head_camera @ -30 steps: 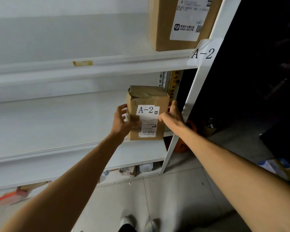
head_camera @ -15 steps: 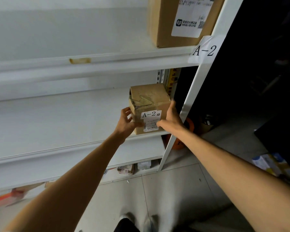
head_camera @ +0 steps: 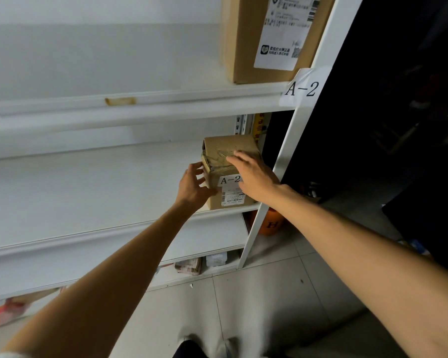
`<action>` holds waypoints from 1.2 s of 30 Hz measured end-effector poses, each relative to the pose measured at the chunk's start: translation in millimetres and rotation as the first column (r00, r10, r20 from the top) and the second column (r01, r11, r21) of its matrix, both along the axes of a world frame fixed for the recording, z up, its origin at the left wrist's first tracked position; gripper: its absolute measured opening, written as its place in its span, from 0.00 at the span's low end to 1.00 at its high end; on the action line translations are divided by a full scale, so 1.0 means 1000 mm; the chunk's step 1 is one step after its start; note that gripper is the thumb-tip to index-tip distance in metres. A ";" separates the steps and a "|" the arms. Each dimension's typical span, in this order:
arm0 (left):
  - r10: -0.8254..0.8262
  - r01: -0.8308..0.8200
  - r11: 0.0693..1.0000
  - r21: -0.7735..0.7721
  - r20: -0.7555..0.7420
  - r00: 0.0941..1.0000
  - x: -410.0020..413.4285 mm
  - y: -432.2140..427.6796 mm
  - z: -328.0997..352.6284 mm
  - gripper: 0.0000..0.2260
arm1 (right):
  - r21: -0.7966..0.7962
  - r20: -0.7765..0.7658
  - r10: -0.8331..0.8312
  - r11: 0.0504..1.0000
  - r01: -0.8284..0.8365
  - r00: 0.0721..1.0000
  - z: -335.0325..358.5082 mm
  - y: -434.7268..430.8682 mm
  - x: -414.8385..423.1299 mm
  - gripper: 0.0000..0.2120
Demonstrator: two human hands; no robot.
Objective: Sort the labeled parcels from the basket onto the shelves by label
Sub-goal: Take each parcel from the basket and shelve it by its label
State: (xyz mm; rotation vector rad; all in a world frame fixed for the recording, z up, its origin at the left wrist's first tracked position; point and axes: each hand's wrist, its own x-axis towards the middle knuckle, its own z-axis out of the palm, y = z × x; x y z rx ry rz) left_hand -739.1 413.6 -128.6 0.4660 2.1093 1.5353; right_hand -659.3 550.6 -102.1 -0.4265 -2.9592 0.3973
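Here, left hand [head_camera: 193, 184] loose-fingered against A-2 parcel [head_camera: 217, 148], right hand [head_camera: 255, 177] flat, perhaps touching, atop.

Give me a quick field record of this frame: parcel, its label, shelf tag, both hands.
parcel: brown cardboard box, upright on the shelf, at its right end beside the post
parcel label: A-2
shelf tag: A-2, stuck on the post at the upper shelf's edge
left hand: fingers touch the box's left side, not curled round it
right hand: straight fingers lie over the box's top
upper shelf: larger cardboard box with a shipping label
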 end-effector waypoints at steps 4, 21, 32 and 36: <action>-0.048 0.048 0.999 -0.011 0.000 0.999 0.008 0.009 -0.002 0.36 | -0.030 0.050 -0.046 0.998 0.047 0.998 0.006 0.006 0.010 0.32; 0.071 -0.262 0.853 -0.451 -0.397 0.915 0.016 -0.193 0.063 0.21 | 0.025 0.155 0.441 0.893 -0.449 0.884 0.048 -0.173 -0.010 0.27; 0.482 -0.637 0.467 -0.613 -0.427 0.765 0.211 -0.512 0.081 0.17 | -0.084 0.258 0.873 0.446 -0.891 0.413 0.080 -0.467 0.049 0.25; 0.631 -0.701 0.337 -0.628 -0.402 0.664 0.290 -0.591 0.078 0.19 | -0.097 0.263 0.943 0.234 -0.967 0.202 0.076 -0.563 0.083 0.25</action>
